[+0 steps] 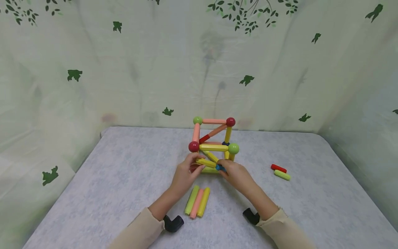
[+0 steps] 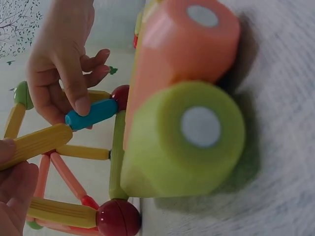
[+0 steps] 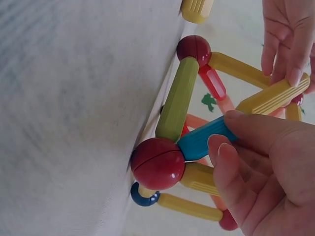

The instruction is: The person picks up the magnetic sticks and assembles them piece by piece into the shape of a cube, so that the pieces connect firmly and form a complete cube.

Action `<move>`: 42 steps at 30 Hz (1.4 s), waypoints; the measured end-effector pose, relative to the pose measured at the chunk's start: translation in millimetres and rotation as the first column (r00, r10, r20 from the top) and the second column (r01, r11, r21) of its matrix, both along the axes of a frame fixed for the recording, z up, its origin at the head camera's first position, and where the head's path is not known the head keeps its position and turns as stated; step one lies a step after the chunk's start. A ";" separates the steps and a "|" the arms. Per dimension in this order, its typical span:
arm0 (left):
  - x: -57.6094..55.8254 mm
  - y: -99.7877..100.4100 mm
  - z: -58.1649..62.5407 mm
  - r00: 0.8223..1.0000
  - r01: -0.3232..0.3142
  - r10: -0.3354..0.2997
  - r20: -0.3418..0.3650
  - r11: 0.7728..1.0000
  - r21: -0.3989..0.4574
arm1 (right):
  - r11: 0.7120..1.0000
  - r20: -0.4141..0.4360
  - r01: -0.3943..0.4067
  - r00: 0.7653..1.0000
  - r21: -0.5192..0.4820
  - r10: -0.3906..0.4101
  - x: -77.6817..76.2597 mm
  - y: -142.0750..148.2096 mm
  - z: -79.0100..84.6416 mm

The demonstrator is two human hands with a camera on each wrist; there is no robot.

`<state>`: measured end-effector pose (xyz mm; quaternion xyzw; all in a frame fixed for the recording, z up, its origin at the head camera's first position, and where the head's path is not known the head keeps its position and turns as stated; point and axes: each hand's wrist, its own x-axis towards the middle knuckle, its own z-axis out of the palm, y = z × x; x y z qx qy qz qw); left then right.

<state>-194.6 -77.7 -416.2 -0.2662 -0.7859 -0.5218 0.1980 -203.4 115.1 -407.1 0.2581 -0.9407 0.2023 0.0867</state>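
A frame of coloured sticks and balls, with a yellow top stick facing me, stands near the middle of the table. My left hand pinches a yellow stick slanting across the frame's front. With thumb and fingers my right hand grips a short blue stick. The blue stick's lower end meets a red ball at the bottom right corner; its other end meets the yellow stick. A green stick runs along the bottom front between two red balls. In the head view, fingers partly cover the blue stick.
Green, pink and yellow sticks lie side by side in front of the frame. To the right lie a short red stick and a short yellow-green stick. A patterned curtain hangs behind the table.
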 end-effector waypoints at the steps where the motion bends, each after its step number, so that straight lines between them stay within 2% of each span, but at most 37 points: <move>1: -0.8 0.4 -0.7 1.000 0.001 -0.001 -0.004 1.000 0.003 | 1.000 0.002 0.001 1.000 -0.004 -0.001 0.1 -0.1 0.2; 6: -2.0 0.1 -2.0 0.999 0.043 -0.043 -0.030 0.999 -0.001 | 1.000 0.022 0.004 1.000 -0.014 -0.004 -0.4 -0.3 0.2; 10: -0.6 -1.2 0.8 0.995 0.059 -0.063 -0.081 0.996 -0.060 | 1.000 0.026 0.001 1.000 -0.011 -0.001 -0.7 0.4 -0.5; 12: 0.8 -1.9 3.5 0.994 0.061 -0.069 -0.086 0.994 -0.093 | 1.000 0.033 0.003 0.999 -0.010 -0.003 -0.8 0.8 -0.7; 15: 3.2 -3.1 8.0 0.993 0.109 -0.112 -0.021 0.988 -0.111 | 1.000 0.051 0.011 0.999 -0.010 -0.010 -0.8 1.0 -0.9; 18: 4.6 -3.3 10.4 0.991 0.131 -0.128 0.029 0.979 -0.159 | 1.000 0.056 0.013 0.998 -0.015 -0.013 -0.4 1.4 -1.2; 21: 4.1 -2.5 9.7 0.993 0.112 -0.115 0.003 0.960 -0.258 | 1.000 0.043 0.007 0.999 -0.022 -0.006 0.1 1.8 -1.4; 25: 2.1 -0.6 7.1 0.996 0.061 -0.080 -0.034 0.919 -0.390 | 1.000 0.032 0.001 0.999 -0.027 0.000 0.5 1.8 -1.4; 29: -2.4 3.0 7.4 0.999 0.032 -0.030 0.012 0.896 -0.443 | 1.000 0.030 0.002 1.000 -0.031 -0.001 0.3 1.7 -1.6; 32: -7.3 5.5 8.5 0.999 0.042 -0.022 0.050 0.896 -0.442 | 1.000 0.028 0.001 1.000 -0.028 -0.001 0.2 1.9 -2.0; 35: -11.1 6.4 9.7 0.997 0.056 -0.031 0.067 0.905 -0.421 | 1.000 0.022 -0.003 1.000 -0.027 0.004 -0.1 2.0 -2.4; 42: -14.2 2.8 11.6 0.998 0.062 -0.052 0.038 0.934 -0.351 | 0.999 0.036 -0.019 0.999 -0.040 0.021 -0.9 2.3 -3.0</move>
